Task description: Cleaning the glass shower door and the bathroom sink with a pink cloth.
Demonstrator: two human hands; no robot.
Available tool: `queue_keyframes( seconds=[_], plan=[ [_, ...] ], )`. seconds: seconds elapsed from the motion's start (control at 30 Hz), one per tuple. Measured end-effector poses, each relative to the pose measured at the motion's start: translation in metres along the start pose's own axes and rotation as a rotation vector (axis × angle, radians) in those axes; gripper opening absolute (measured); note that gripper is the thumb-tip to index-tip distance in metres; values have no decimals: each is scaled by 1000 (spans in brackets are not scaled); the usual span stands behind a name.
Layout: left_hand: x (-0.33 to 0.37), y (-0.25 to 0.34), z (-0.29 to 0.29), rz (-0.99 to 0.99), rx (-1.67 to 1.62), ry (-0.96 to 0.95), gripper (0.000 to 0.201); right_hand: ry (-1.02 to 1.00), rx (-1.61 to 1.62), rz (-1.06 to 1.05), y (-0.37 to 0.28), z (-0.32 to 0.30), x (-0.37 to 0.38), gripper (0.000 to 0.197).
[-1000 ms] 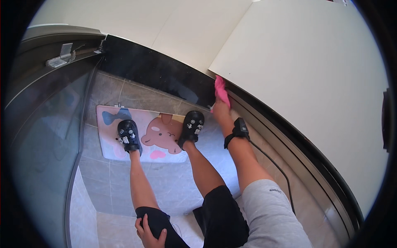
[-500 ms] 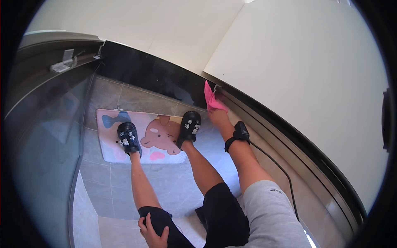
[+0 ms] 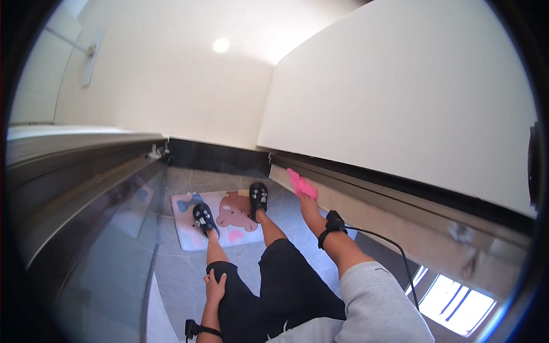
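A bright pink cloth (image 3: 301, 184) is in my right hand (image 3: 309, 201), which is stretched forward beside a long metal-framed ledge. The cloth covers most of those fingers and lies against the pale wall face just below the ledge or very close to it; exact contact is hard to tell. My left hand (image 3: 215, 286) rests on my left knee over black shorts (image 3: 240, 297), its fingers spread and nothing in it. Black straps with small boxes circle both forearms, one on the right wrist (image 3: 334, 223) and one on the left (image 3: 197, 330).
My feet, in black clogs (image 3: 258, 200), stand on a pastel mat (image 3: 191, 237) with a bear picture over grey tile. A glass panel (image 3: 108, 251) runs along the left. A black sill (image 3: 220, 157) crosses ahead below a cream wall. At right stands a white panel (image 3: 400, 86).
The view has tilted up, bringing more wall and a window reflection in. My right hand with the pink cloth has drawn back from the corner along the ledge. The left hand stays on the knee.
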State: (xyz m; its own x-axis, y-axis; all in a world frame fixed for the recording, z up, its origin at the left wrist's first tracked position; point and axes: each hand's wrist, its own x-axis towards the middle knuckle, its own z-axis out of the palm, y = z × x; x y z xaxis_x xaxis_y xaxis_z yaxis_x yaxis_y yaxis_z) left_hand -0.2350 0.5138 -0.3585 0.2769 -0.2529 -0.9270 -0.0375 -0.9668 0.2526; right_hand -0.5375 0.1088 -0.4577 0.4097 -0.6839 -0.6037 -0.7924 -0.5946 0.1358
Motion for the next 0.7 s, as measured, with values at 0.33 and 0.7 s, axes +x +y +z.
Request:
queue_keyframes(
  seconds=[0.33,0.7],
  plan=[
    [-44,104,-98,411,234,-16,62,168,152,227,-25,-252,-183,37],
    [-296,319,-141,658,-777,-1073,54,-483,2543,-390,-64,-460,-349,54]
  ],
)
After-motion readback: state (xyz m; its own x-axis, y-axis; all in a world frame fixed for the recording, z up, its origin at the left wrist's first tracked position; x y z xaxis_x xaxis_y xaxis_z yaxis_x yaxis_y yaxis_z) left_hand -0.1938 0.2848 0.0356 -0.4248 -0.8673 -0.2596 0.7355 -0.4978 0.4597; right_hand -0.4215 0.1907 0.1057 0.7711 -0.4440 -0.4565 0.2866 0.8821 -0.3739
